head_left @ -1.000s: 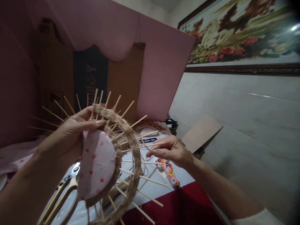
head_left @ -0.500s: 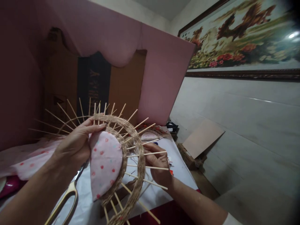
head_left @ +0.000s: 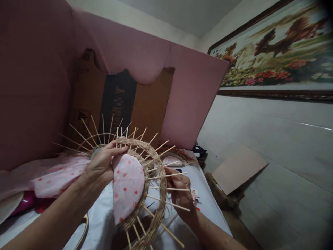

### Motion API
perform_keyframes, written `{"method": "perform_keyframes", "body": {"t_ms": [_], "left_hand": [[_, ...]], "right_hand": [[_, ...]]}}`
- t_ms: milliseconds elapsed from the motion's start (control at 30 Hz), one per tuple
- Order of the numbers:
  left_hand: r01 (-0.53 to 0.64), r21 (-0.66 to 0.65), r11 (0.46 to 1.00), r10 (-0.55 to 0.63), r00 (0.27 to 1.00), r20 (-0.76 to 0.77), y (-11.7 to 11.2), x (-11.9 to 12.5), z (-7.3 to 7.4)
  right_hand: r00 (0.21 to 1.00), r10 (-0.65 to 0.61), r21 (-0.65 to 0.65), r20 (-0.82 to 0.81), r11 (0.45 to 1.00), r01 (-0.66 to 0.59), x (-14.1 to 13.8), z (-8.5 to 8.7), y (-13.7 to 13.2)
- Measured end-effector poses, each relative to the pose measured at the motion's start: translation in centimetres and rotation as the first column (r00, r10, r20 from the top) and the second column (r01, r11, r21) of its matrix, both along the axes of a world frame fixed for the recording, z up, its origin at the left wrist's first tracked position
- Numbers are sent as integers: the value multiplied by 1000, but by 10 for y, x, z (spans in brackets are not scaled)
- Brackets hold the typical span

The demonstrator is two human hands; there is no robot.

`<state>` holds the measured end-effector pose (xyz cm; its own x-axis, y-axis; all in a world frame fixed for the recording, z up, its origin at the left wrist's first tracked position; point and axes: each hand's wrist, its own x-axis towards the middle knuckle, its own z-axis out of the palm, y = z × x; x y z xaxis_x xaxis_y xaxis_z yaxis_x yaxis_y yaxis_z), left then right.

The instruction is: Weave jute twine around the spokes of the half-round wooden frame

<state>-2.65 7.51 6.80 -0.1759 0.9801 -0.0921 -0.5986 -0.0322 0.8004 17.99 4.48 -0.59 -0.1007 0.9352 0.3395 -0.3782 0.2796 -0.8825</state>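
Whereas the right hand (head_left: 181, 194) hung clear a second ago, it now sits behind the rope ring (head_left: 159, 184), fingers curled among the sticks (head_left: 166, 176), grip unclear: work looks back on the sticks. Left hand (head_left: 104, 164) pinches the ring's top rim, above the table (head_left: 204, 182).

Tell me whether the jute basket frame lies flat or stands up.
Held up on edge: the left hand grips the jute basket frame at top, dotted fabric base facing sideways.

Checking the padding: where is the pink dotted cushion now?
Head view, lower centre: the pink dotted cushion sits inside the rope-wound ring gripped by the left hand, right hand among the sticks beside it.
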Motion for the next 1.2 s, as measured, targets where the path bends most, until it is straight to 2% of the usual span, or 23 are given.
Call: {"method": "perform_keyframes", "body": {"t_ms": [167,367,533,667,767,1000,1200], "left_hand": [[-17,24,1000,17,1000,-7,0,0,0],[-46,62,997,46,999,-1,-1,1,0],[-28,107,994,27,1000,12,-3,2,0],[-35,111,993,35,999,1,-3,1,2],[-38,127,991,40,999,-16,-3,1,4],[-13,146,989,18,999,-33,-6,2,7],[86,204,975,-84,996,-19,-12,0,11]], "right_hand": [[997,80,-101,-16,992,-81,9,3,10],[973,199,-81,115,978,-191,27,17,19],[963,221,-75,154,975,-211,32,28,16],[961,173,-59,214,985,-164,32,24,18],[965,186,-70,187,982,-176,31,24,20],[932,305,-195,197,944,-267,29,42,12],[950,313,-224,17,927,-302,26,47,9]]}}
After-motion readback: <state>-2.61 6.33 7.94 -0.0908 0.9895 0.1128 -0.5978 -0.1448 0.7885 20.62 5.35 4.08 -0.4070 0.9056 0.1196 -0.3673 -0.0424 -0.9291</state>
